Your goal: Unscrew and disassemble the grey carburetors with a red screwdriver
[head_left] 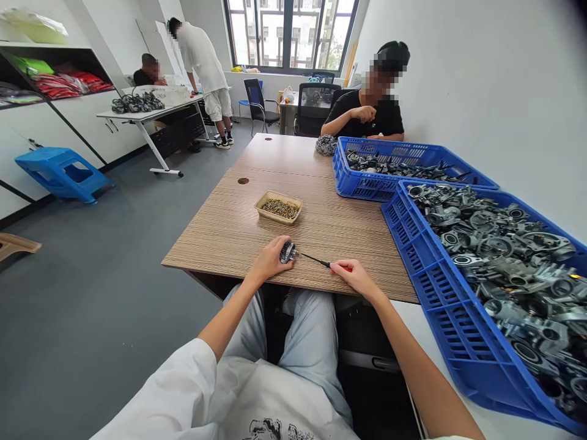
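Note:
My left hand (271, 261) is closed around a small grey metal carburetor (288, 252) just above the wooden table, near its front edge. In my right hand (355, 276) is a screwdriver (316, 260) with a long thin shaft and a red and black handle. The shaft points left, and its tip is at or very close to the carburetor's right side; whether they touch is hard to tell. Beyond my left hand a tan tray (261, 211) holds many small brass-coloured and silvery pieces.
On the right stands a blue crate (431, 293) heaped with metal carburetor bodies. Behind it another blue crate (362, 188) holds dark parts. A person (367, 116) sits across the wooden table (220, 229). Two others are at a white table (132, 116), back left.

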### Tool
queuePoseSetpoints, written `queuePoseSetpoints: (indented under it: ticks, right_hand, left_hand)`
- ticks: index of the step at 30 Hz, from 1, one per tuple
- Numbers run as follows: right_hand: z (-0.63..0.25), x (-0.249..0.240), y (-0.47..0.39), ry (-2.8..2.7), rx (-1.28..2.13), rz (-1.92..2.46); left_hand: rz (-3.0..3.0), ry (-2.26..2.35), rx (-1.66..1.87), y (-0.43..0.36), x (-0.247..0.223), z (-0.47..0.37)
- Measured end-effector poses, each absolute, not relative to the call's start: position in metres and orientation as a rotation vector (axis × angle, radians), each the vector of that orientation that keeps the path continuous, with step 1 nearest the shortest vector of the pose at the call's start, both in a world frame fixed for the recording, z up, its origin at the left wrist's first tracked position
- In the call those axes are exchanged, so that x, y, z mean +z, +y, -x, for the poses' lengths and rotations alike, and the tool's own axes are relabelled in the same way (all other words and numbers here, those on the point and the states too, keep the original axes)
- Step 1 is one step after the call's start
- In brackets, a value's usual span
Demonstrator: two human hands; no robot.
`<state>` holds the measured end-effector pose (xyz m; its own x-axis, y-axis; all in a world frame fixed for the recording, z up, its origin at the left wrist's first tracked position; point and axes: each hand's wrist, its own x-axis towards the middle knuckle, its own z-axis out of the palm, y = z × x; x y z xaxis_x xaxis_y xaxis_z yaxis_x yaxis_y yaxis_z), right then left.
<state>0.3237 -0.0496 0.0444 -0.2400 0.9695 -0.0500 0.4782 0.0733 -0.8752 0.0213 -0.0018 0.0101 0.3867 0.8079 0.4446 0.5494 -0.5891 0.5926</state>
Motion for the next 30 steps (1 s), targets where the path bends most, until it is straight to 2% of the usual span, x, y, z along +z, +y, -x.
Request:
queuePoseSetpoints:
  ticks: [30]
  right_hand:
    - [-0.3236,0.0430,-0.0507,-1.745,1.116,1.442]
  left_hand:
    - [-2.305,1.180,1.021,-0.0016,0.0086,-0.0202]
